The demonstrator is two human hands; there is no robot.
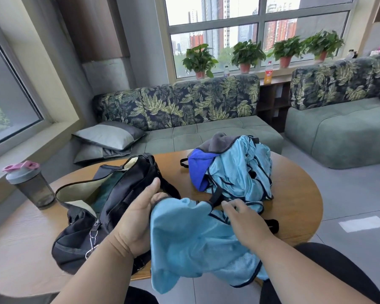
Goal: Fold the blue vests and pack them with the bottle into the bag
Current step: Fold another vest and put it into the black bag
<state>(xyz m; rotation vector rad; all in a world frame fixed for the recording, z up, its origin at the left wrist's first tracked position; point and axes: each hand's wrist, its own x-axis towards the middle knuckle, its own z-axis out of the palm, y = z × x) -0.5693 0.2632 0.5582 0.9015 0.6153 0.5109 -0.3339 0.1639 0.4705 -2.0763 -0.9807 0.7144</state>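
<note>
1. round wooden table (294, 194)
2. leaf-print sofa (184, 110) behind it, two grey cushions (110, 137) stacked at its left end
3. four potted plants (247, 54) on the windowsill
4. orange drink bottle (268, 72) beside them

Bare forearms (92, 270) — no sleeves; black trousers (329, 257).

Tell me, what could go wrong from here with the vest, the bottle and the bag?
1. The vest held by both hands (left, right) hangs past the table edge, so it might slip to the floor.
2. The bottle stands near the table's rim; tugging the bag could knock it off.
3. The pile of vests looks tangled and may drag along.
</note>
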